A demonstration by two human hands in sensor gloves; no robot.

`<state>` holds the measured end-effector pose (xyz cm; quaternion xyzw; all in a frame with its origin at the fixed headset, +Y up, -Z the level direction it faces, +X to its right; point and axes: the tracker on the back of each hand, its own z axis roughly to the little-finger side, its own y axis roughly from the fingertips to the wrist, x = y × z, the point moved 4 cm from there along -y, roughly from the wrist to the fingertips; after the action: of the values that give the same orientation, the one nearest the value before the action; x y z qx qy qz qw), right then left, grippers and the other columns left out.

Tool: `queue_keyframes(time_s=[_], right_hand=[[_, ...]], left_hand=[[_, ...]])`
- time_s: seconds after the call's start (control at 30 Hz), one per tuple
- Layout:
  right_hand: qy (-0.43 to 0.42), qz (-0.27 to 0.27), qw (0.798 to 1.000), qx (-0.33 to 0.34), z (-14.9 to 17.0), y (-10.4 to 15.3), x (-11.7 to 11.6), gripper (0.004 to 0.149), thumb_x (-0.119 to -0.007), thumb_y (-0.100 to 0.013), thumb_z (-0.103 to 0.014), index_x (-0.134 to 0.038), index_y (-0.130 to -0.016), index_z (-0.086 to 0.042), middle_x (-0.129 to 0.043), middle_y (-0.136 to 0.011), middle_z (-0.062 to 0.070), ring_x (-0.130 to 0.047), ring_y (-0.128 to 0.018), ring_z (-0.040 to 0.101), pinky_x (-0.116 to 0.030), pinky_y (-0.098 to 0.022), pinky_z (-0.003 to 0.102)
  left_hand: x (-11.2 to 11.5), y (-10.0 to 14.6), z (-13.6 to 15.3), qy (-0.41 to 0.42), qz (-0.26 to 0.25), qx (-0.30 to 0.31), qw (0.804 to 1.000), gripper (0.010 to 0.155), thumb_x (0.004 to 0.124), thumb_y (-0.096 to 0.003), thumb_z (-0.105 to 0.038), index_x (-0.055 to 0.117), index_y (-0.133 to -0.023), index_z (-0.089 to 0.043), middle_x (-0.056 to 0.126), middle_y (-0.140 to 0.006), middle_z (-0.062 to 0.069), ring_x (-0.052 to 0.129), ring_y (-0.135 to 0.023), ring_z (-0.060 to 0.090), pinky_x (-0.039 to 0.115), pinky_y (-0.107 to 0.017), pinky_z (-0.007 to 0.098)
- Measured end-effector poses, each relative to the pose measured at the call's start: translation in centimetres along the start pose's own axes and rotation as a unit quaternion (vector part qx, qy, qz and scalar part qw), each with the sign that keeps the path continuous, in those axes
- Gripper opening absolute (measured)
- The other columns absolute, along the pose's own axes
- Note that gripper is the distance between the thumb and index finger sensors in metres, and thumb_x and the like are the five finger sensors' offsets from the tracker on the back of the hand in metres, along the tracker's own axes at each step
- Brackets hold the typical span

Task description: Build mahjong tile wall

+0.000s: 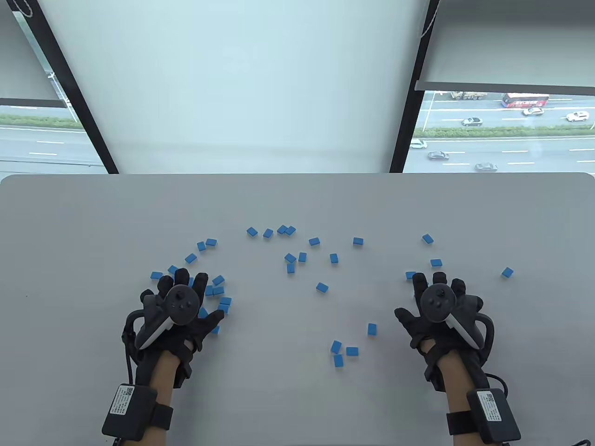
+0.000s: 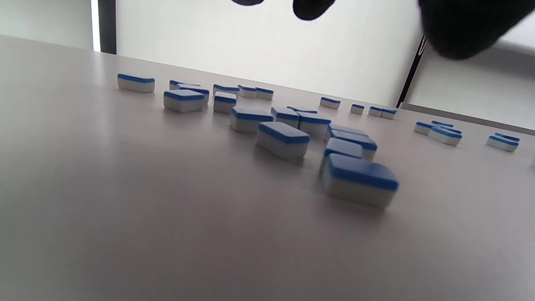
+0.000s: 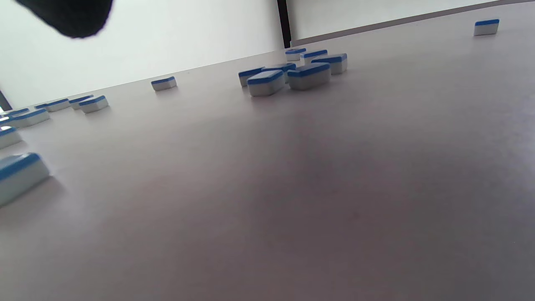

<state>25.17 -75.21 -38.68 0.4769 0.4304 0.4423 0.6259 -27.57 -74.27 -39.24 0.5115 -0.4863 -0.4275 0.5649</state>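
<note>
Table view, tiles: blue-backed mahjong tiles [image 1: 322, 287] lie scattered face down in a loose arc across the grey table [image 1: 297, 399]; no row or wall is formed yet.
Table view, left hand: the left hand [image 1: 179, 309] lies palm down with fingers spread straight, over the densest cluster [image 1: 218, 292], whose tiles ring it from 11 o'clock round to 3 o'clock. It holds nothing.
Table view, right hand: the right hand [image 1: 439, 304] is also flat, fingers straight and apart, holding nothing. Only a few tiles sit near its fingertips, at 11 to 12 o'clock; a trio [image 1: 343, 352] lies at its 8 o'clock.
Table view, key relation: the left hand is nearer to most tiles. Their long axes point every way, so gathering and squaring likely comes first.
Left wrist view: the nearest tile [image 2: 359, 179] sits at 4 o'clock of centre, others trailing off toward 10 o'clock; dark fingertips [image 2: 311, 8] hang above, clear of them.
Right wrist view: a small group [image 3: 292, 75] lies at 12 o'clock, well apart from a blurred tile [image 3: 19, 175] at 9 o'clock; one fingertip [image 3: 71, 16] shows at 11 o'clock.
</note>
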Motion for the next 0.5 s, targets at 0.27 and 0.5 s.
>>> queue_keyframes(time_s=[0.27, 0.5], right_hand=[[-0.001, 0.001, 1.0, -0.007, 0.35, 0.13, 0.04, 0.084, -0.065, -0.039, -0.071, -0.019, -0.103, -0.042, -0.009, -0.113, 0.003, -0.008, -0.099, 0.046, -0.011, -0.061, 0.071], [-0.004, 0.006, 1.0, -0.003, 0.31, 0.02, 0.05, 0.084, -0.066, -0.039, -0.071, -0.02, -0.104, -0.042, -0.01, -0.113, 0.002, -0.008, -0.099, 0.046, -0.012, -0.062, 0.071]], left_hand=[[-0.05, -0.23, -0.15, 0.0, 0.001, 0.004, 1.0, 0.089, 0.067, -0.0372, -0.074, 0.035, -0.112, -0.038, 0.025, -0.121, 0.002, 0.025, -0.109, 0.044, 0.026, -0.069, 0.076], [0.09, -0.29, -0.23, 0.005, 0.008, 0.008, 1.0, 0.088, 0.067, -0.0374, -0.074, 0.036, -0.112, -0.038, 0.026, -0.121, 0.002, 0.027, -0.109, 0.044, 0.027, -0.069, 0.075]])
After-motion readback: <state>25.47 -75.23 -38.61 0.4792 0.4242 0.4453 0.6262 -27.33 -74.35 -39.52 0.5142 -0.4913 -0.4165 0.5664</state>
